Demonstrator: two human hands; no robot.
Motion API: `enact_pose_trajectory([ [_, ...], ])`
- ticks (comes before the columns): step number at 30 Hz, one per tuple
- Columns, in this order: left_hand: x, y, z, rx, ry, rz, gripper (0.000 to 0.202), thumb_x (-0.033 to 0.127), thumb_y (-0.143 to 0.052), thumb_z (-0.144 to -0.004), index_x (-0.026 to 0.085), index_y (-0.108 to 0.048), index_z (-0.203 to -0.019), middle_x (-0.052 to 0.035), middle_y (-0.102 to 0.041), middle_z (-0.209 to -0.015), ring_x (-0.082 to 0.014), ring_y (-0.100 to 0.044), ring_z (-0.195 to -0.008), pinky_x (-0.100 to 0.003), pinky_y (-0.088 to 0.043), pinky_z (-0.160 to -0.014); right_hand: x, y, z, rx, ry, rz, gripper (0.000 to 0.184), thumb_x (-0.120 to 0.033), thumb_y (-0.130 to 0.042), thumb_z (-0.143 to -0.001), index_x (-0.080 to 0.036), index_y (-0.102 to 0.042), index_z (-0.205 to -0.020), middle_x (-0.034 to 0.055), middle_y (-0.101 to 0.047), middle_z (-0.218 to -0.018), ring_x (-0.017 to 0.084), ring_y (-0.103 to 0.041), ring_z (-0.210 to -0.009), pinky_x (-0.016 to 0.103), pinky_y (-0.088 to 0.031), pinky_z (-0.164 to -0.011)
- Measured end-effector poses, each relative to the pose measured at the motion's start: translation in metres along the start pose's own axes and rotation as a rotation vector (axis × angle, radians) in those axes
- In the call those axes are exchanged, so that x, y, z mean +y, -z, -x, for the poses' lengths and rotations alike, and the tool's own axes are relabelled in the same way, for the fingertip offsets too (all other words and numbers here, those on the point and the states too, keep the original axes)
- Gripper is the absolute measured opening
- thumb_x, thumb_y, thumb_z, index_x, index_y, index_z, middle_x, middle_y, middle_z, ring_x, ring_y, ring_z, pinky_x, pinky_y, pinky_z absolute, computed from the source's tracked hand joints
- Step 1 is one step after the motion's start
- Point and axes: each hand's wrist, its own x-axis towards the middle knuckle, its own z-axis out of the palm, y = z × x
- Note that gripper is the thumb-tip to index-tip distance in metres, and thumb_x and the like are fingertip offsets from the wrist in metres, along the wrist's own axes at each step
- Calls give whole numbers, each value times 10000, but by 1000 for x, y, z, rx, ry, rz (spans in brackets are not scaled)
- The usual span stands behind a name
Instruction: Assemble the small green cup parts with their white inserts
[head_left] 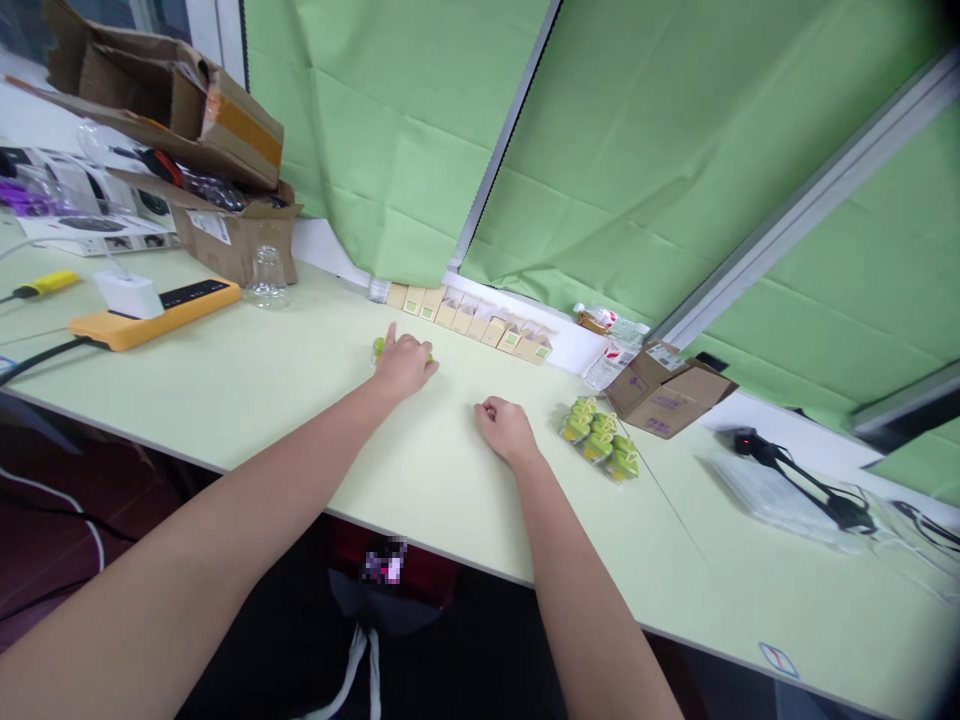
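My left hand is over a small green item in clear plastic on the table. Its fingers curl around the item, with one finger stretched forward, and the palm hides most of it. Closed into a loose fist, my right hand rests on the tabletop, and nothing shows in it. Right of that hand lies a cluster of green and yellow items in clear plastic, with yellow loops on top. Along the wall behind both hands stands a row of small tan boxes.
An orange power strip with a white plug, a clear plastic cup and stacked cardboard boxes stand at the left. Toward the right are plastic bottles, an open carton and a black cabled device on a plastic bag.
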Motion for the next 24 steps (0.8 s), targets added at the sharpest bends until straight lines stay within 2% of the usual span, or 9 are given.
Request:
enact_pose_trajectory([
  [2, 17, 1, 3, -65, -60, 28, 321, 380, -479, -900, 157, -710, -899, -122, -688, -852, -267, -609, -907, -421, -430, -935, -6, -2, 1, 4, 31, -101, 232, -426, -548, -862, -228, -661, -905, 7, -657, -745, 145, -557, -640, 268, -407, -658],
  [5, 39, -3, 10, -141, -175, 113, 335, 394, -479, -906, 178, -722, -825, -92, -695, -837, -222, -625, -802, -323, -455, -732, -16, -7, 3, 20, 102, -253, 414, -470, -662, -763, -231, -620, -1098, 17, -668, -919, 144, -569, -713, 266, -446, -679],
  [8, 52, -10, 16, -107, -269, 181, 333, 373, -475, -921, 181, -730, -828, -79, -704, -881, -204, -633, -814, -305, -443, -709, -22, -9, 2, 31, 149, -310, 373, -420, -656, -755, -225, -628, -1071, 20, -661, -939, 151, -560, -761, 270, -455, -703],
  [11, 54, -11, 19, -37, -281, 266, 312, 360, -487, -927, 178, -720, -830, -72, -704, -904, -195, -635, -850, -294, -451, -721, -21, -7, 1, 25, 128, -320, 323, -417, -642, -764, -229, -645, -1027, 5, -658, -895, 155, -552, -767, 276, -449, -719],
  [14, 49, -5, 16, 111, -177, 453, 295, 374, -507, -926, 176, -694, -813, -58, -692, -882, -170, -629, -814, -280, -472, -729, -15, -4, -1, 32, 37, -277, 384, -486, -683, -725, -230, -655, -1010, 5, -659, -874, 164, -548, -759, 285, -446, -708],
  [17, 43, -2, 9, 243, 35, 713, 316, 429, -532, -913, 171, -665, -789, -39, -667, -801, -151, -626, -739, -275, -509, -689, -5, -6, -5, 33, -99, -251, 450, -501, -697, -712, -226, -647, -1063, 22, -679, -942, 162, -561, -751, 292, -457, -718],
  [20, 39, -8, 2, 185, 291, 1036, 339, 462, -596, -868, 155, -621, -727, -16, -624, -712, -138, -628, -643, -278, -557, -609, 2, -9, -7, 83, -213, -226, 542, -448, -674, -745, -197, -583, -1216, 84, -663, -1108, 171, -596, -795, 311, -478, -770],
  [22, 38, -13, 0, 108, 387, 1241, 339, 438, -631, -850, 142, -590, -689, -10, -605, -692, -129, -633, -630, -289, -591, -612, 2, -9, -7, 206, -216, -191, 576, -413, -648, -769, -158, -542, -1275, 150, -610, -1210, 194, -609, -845, 346, -487, -820],
  [24, 40, -17, 0, 50, 428, 1376, 338, 414, -653, -842, 132, -573, -674, -6, -598, -686, -119, -634, -639, -307, -616, -656, -4, -5, -5, 366, -143, -193, 519, -405, -599, -813, -140, -547, -1256, 177, -582, -1231, 209, -606, -881, 375, -489, -856],
])
